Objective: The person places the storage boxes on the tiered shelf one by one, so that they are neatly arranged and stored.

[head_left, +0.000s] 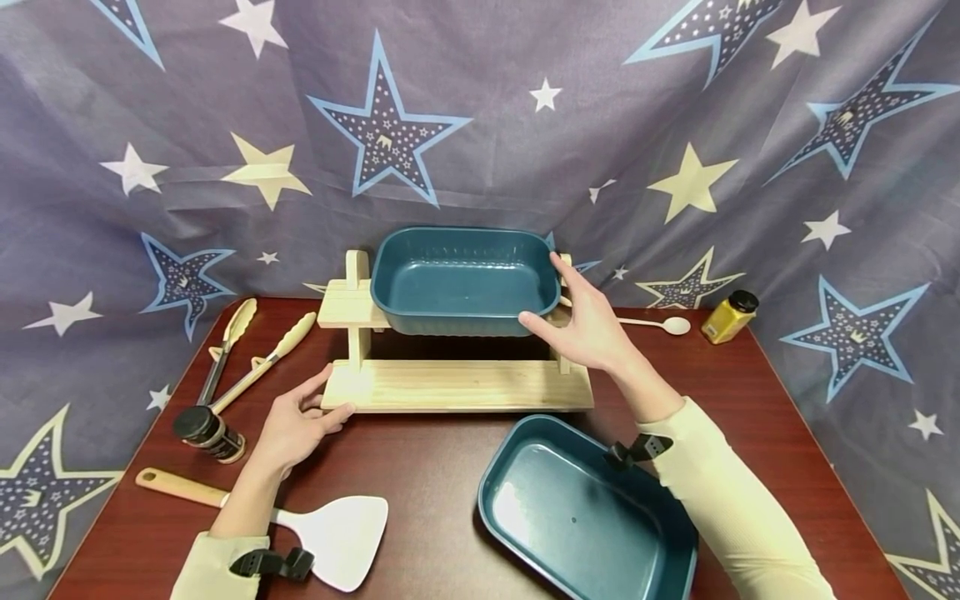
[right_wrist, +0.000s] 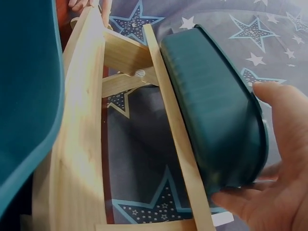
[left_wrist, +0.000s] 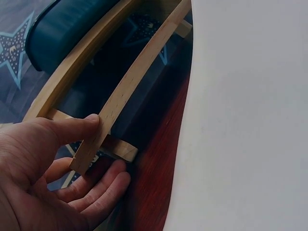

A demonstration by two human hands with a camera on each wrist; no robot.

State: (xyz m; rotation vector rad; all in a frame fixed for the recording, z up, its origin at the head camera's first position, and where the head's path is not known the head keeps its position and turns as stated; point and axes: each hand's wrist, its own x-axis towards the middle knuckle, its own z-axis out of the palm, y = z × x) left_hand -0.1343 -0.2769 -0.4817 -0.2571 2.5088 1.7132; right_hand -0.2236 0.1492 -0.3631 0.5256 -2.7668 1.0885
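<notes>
A teal plastic bin [head_left: 465,292] sits on the upper board of a two-tier wooden rack [head_left: 457,386]. My right hand [head_left: 581,325] holds the bin's right end, its thumb at the front corner and other fingers farther back. In the right wrist view, my right hand [right_wrist: 284,154] wraps the end of the bin [right_wrist: 216,110] beside the upper board. My left hand [head_left: 303,417] grips the left end of the rack's lower board. Seen from the left wrist, the thumb and fingers of my left hand [left_wrist: 72,168] lie on opposite faces of that board [left_wrist: 130,86].
A second teal bin [head_left: 573,500] lies in front, below my right forearm. On the left are tongs [head_left: 225,350], a dark-capped jar [head_left: 210,433] and a white turner [head_left: 341,537], partly under my left arm. Back right: a white spoon [head_left: 675,325] and a yellow jar [head_left: 730,318].
</notes>
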